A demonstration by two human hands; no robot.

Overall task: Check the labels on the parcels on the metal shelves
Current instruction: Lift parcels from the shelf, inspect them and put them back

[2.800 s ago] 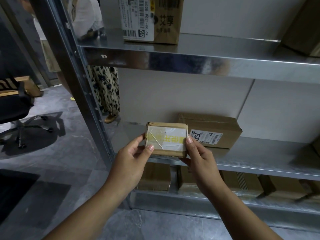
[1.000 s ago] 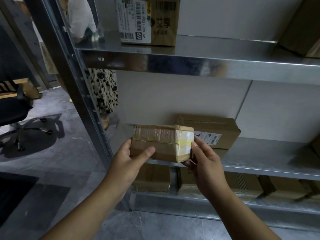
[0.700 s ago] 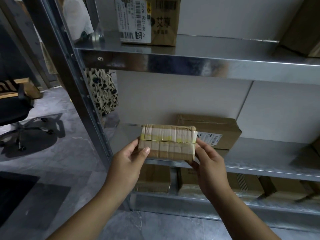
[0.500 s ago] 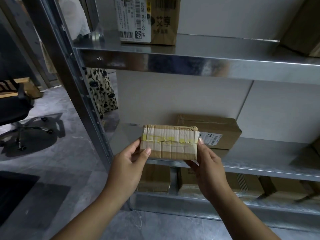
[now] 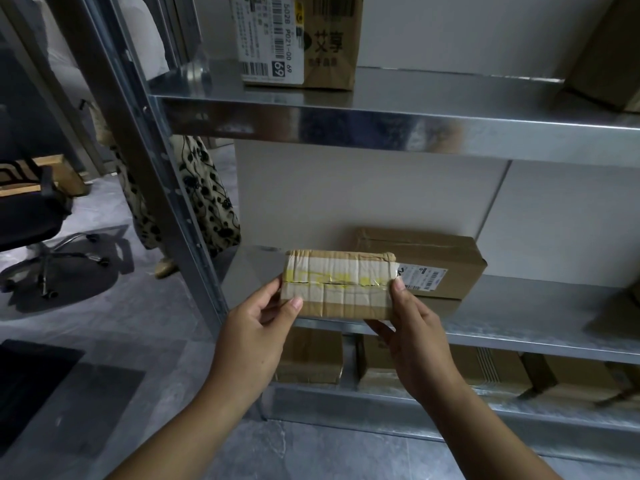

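Holds the small taped parcel (image 5: 337, 285) in front of the middle shelf (image 5: 519, 317) lip: pinches its left end with the left hand (image 5: 256, 327), its right end with the right hand (image 5: 412, 334). Shows only tape and yellow marking on the facing side. Appears mid-check; leaves the labelled box (image 5: 419, 261) behind, the upper parcel (image 5: 298, 39) and the lower boxes (image 5: 311, 355) yet to read. Offers free room toward the body; limits lift below the upper shelf (image 5: 381, 123) edge, leftward travel at the upright post (image 5: 166, 168).

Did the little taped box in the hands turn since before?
Yes. The small taped box was turned: its long taped side now faces the camera, and its right end covers the left edge of the label on the brown box behind.
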